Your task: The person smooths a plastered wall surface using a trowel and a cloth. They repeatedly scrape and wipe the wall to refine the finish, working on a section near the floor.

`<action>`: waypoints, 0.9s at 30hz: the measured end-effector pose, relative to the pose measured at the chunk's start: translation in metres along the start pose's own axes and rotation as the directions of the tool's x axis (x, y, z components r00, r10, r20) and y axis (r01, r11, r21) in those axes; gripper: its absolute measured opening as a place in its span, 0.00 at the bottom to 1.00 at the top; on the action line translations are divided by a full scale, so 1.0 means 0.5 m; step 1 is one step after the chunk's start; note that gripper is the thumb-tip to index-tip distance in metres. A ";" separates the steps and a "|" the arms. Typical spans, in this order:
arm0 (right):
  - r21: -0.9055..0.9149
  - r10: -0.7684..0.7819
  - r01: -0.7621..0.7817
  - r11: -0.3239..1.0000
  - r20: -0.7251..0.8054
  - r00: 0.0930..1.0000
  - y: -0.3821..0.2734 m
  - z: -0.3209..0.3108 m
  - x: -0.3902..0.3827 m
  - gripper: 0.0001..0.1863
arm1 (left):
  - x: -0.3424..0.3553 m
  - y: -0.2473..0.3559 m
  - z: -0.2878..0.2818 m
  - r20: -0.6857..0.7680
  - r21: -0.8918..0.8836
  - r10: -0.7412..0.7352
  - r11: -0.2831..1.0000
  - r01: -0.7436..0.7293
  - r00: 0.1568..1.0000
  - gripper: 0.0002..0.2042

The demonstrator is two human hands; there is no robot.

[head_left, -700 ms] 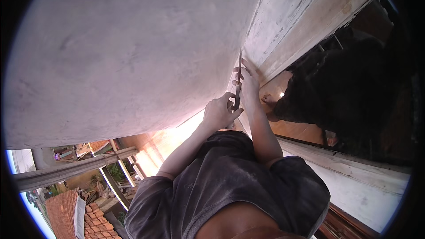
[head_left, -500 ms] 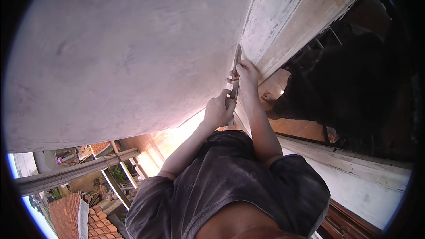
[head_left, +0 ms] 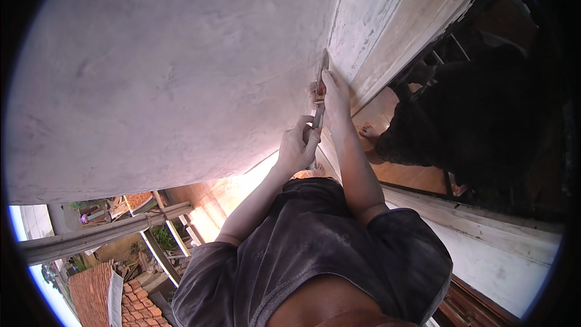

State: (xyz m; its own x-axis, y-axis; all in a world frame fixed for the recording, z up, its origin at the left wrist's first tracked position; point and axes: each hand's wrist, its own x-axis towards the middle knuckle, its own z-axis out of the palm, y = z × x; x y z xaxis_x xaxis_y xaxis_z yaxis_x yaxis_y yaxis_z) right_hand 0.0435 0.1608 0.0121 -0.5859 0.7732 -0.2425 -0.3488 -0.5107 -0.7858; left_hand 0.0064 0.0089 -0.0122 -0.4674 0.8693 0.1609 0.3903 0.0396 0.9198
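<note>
Both of my hands grip one long, narrow, greyish flat tool (head_left: pixel 318 115), whose exact kind I cannot make out. It stands on edge along the corner where the smooth pale wall (head_left: pixel 175 79) meets a whitish wooden frame (head_left: pixel 393 24). My right hand (head_left: pixel 336 98) is closed round its farther part, with the thumb along the side towards the tip. Nearer to my body, my left hand (head_left: pixel 296 147) pinches the tool's nearer part between thumb and fingers. Fingers cover much of the tool, and its far tip touches or nearly touches the wall by the frame.
Dark reflective glass (head_left: pixel 472 121) fills the right side beside the frame, with a pale ledge (head_left: pixel 484 218) below it. At lower left a rail (head_left: pixel 109 233) borders a drop, beyond which lie tiled roofs (head_left: pixel 136 303). My bare foot (head_left: pixel 316 171) shows on the brownish floor.
Both hands and the tool have slid a little farther up the corner, away from my body. The grip of each hand stays on the tool.
</note>
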 end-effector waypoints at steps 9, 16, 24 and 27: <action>-0.033 0.029 -0.029 0.999 -0.008 1.000 -0.001 -0.001 0.013 0.14 | 0.000 -0.004 0.008 0.019 -0.032 -0.064 0.997 0.065 0.998 0.10; -0.036 0.112 -0.113 0.993 -0.025 0.993 0.037 -0.024 0.013 0.15 | -0.017 -0.028 0.033 0.005 -0.048 -0.124 0.991 0.124 0.992 0.09; -0.043 0.046 -0.046 0.998 0.007 0.999 0.029 -0.001 0.009 0.15 | -0.018 -0.031 0.017 -0.032 0.021 -0.089 0.996 0.089 0.996 0.11; -0.001 0.091 -0.091 0.996 -0.060 0.994 0.030 0.002 0.007 0.15 | -0.015 -0.032 0.015 -0.025 0.036 -0.100 0.994 0.101 0.995 0.09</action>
State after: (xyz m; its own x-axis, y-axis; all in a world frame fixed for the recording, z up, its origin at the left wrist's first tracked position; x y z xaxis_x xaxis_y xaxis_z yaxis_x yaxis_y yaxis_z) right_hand 0.0356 0.1558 0.0000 -0.5700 0.7448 -0.3468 -0.2931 -0.5786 -0.7611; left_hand 0.0097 0.0054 -0.0308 -0.5242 0.8481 0.0768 0.3692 0.1451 0.9179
